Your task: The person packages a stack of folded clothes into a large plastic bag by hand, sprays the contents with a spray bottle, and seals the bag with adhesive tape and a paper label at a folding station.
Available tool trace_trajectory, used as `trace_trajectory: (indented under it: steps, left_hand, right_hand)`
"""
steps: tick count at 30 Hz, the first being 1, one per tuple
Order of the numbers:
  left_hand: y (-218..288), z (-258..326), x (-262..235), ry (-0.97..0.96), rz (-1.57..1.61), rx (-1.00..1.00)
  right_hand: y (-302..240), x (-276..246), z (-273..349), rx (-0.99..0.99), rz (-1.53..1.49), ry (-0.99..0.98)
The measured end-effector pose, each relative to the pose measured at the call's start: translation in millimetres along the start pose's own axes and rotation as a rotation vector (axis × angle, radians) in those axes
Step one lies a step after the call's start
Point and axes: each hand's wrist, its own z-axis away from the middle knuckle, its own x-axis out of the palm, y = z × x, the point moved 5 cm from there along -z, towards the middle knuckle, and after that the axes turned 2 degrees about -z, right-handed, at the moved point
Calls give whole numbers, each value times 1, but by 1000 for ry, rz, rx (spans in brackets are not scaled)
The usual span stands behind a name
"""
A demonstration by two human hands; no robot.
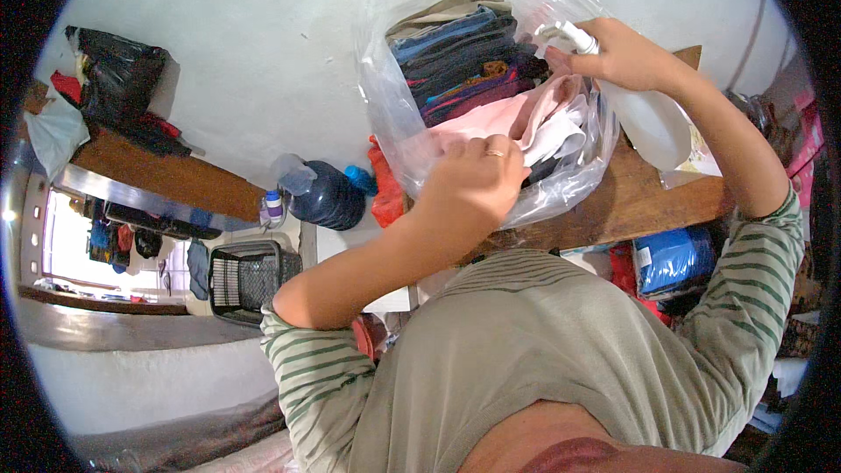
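Clothing bag (394, 114) sits on our shelf (648, 201); our left hand (473, 180) grips pink cloth (526, 114), our right hand (622, 57) clutches plastic. Uneven pulling may tear the film.

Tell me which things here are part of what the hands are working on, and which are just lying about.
In hand:
left hand on the pink cloth
clear plastic bag of folded clothes
right hand gripping the white spray bottle

Lying about:
black bag
dark water jug
black basket
blue package
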Motion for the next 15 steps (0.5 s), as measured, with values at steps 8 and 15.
trace_trajectory:
  steps: [8,15]
  left_hand:
    - [-8,21,-55,-445,254,-109]
    - [0,30,-60,-236,-12,12]
  right_hand:
    - [-43,10,-4,-74,-125,-107]
    - [-62,21,-3,-142,50,-60]
